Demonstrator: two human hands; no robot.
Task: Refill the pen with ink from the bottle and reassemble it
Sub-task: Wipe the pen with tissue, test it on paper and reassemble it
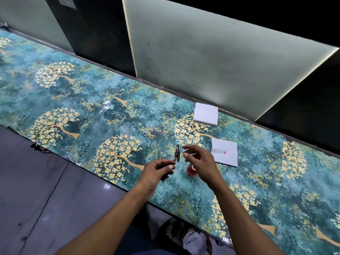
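my left hand (156,171) is closed around the pen barrel (166,173). the thumb and fingers wrap its dark body and the open, orange-rimmed end points up and to the right, toward my other hand. the barrel's long axis runs from lower left to upper right, slanting over the near edge of the patterned table (92,111).

just past that open end, on the table, lies a dark slim pen part (177,152). it stands almost along the line away from me, and it is close to both hands, a little nearer my left fingertips. i cannot tell whether it is the cap or the nib section.

my right hand (199,161) hovers just to the right of it, fingers loosely spread and half curled. something small and pale seems pinched at the fingertips, but motion blur stops me being sure, so i cannot tell what it has hold of. under this hand sits a reddish blurred shape (191,171), probably the ink bottle, mostly hidden.

further right a white paper (225,153) with a red ink spot lies flat, and beyond it a stack of white sheets (205,115).

i judge the next move turns on bringing the right hand's piece to the barrel's open end, along that slant.
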